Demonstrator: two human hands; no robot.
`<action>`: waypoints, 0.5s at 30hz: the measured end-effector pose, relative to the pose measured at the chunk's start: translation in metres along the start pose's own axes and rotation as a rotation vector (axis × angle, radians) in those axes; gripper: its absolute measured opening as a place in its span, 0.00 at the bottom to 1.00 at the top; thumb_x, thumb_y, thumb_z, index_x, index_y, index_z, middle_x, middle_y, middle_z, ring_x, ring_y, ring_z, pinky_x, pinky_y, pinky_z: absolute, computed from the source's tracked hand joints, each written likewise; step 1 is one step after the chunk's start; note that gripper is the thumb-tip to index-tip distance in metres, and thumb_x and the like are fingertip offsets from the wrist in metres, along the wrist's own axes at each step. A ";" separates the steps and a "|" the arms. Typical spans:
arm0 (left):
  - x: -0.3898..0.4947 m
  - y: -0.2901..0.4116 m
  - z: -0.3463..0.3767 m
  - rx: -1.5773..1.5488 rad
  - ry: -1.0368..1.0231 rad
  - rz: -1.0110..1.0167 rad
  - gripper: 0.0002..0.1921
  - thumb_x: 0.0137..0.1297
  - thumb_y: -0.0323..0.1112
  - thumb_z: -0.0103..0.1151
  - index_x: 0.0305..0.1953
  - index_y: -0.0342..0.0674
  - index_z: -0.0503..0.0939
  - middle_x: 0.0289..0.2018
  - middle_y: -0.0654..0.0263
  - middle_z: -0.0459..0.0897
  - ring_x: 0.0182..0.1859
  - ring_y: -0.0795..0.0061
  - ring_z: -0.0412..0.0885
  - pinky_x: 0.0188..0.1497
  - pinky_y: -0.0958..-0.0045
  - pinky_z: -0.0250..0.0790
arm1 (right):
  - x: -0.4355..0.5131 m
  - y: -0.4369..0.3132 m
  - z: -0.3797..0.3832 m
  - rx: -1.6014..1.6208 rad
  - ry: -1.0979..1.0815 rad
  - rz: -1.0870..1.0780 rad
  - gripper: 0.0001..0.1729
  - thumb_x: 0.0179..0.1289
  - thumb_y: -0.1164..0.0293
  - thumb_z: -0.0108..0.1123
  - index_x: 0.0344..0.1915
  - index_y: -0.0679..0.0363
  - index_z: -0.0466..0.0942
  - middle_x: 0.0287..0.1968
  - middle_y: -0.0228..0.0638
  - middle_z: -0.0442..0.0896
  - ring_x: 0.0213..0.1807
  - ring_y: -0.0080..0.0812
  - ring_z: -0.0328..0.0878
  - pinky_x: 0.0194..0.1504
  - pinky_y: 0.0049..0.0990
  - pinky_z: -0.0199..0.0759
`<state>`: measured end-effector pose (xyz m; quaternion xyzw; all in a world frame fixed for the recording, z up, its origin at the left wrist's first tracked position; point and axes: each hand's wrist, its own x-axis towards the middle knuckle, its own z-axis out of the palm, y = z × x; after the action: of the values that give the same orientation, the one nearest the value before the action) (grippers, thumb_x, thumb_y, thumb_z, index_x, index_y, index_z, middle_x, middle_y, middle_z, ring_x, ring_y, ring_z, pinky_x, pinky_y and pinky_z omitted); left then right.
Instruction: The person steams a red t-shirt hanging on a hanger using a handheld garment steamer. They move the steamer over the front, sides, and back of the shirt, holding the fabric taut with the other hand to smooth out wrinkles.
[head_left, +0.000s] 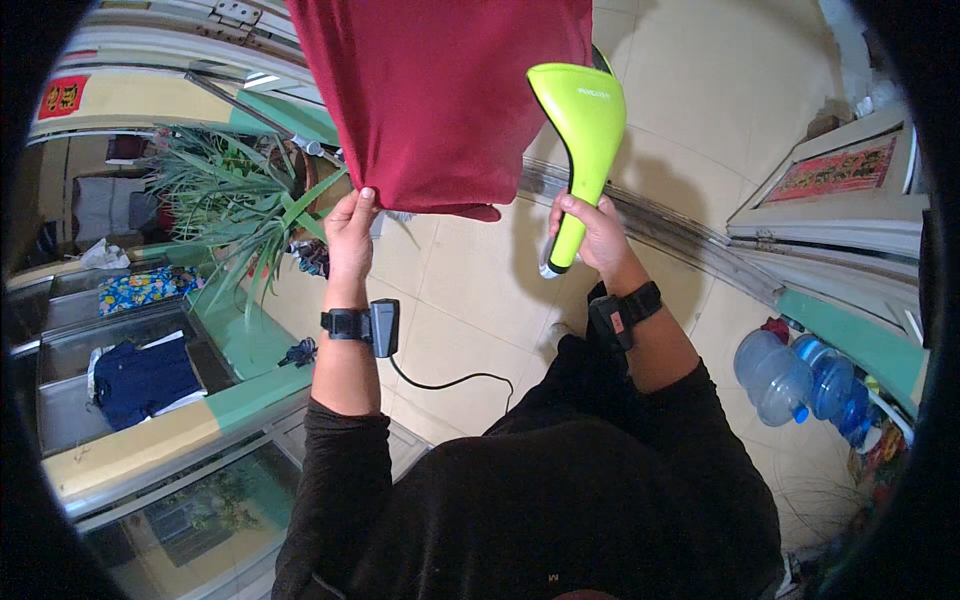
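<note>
A dark red cloth garment (442, 105) hangs at the top of the view, and its upper part is out of the picture. My left hand (351, 219) pinches its lower left corner between thumb and fingers. In my right hand (598, 229) is the handle of a lime-green handheld garment steamer (589, 120), held upright with its broad head uppermost. That head overlaps the garment's right edge; whether it touches the cloth I cannot tell. Each wrist carries a black strap with a device, and a black cable (450, 381) trails from below the left one.
A spiky potted plant (232, 180) stands close to my left hand. Folded dark blue clothing (146, 379) lies on the window ledge at left. A metal door track (667, 225) crosses the tiled floor (472, 315). Large water bottles (772, 375) lie at right, below a door (832, 180).
</note>
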<state>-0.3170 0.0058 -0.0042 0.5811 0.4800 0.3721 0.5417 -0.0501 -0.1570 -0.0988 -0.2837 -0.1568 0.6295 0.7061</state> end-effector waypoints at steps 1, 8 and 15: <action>-0.006 0.000 0.005 -0.016 0.011 0.012 0.09 0.62 0.34 0.53 0.35 0.34 0.79 0.30 0.73 0.78 0.31 0.86 0.71 0.37 0.83 0.64 | -0.002 -0.004 0.014 -0.023 -0.041 -0.041 0.07 0.57 0.70 0.54 0.32 0.63 0.71 0.27 0.36 0.74 0.26 0.28 0.73 0.30 0.26 0.69; -0.043 -0.002 0.045 0.158 -0.050 0.197 0.10 0.61 0.32 0.55 0.40 0.32 0.79 0.32 0.70 0.80 0.35 0.86 0.72 0.40 0.82 0.65 | -0.008 -0.030 0.104 -0.363 -0.261 -0.036 0.20 0.53 0.74 0.58 0.48 0.67 0.70 0.51 0.41 0.72 0.25 0.20 0.73 0.30 0.19 0.70; -0.066 -0.001 0.080 0.400 -0.079 0.379 0.09 0.59 0.31 0.54 0.36 0.32 0.78 0.28 0.58 0.81 0.31 0.74 0.78 0.36 0.74 0.69 | -0.003 -0.030 0.143 -0.539 -0.268 0.065 0.13 0.53 0.74 0.60 0.40 0.64 0.73 0.27 0.29 0.76 0.23 0.18 0.71 0.27 0.16 0.66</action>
<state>-0.2586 -0.0789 -0.0104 0.7701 0.4050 0.3418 0.3552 -0.1095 -0.1327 0.0319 -0.3802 -0.4008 0.6192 0.5580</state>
